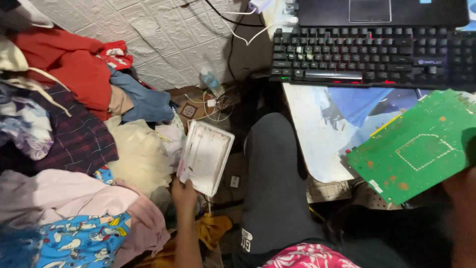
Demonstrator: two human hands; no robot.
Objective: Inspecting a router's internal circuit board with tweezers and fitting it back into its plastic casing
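My left hand [184,191] grips the lower corner of a white plastic cover [206,156], a shallow rectangular shell with its ribbed inner side facing up, held low beside my knee over the floor. My right hand [466,191] at the far right edge holds a green circuit board [419,149] flat, its bare solder side up, over the corner of the desk. Only the wrist and part of that hand show, dark and blurred. My leg in dark trousers [275,188] lies between the two hands.
A black keyboard [369,54] and a laptop's edge [382,12] sit on the desk [317,144] ahead. A heap of clothes [74,139] fills the left side. Cables, a small bottle [210,82] and a plug lie on the floor by the white wall.
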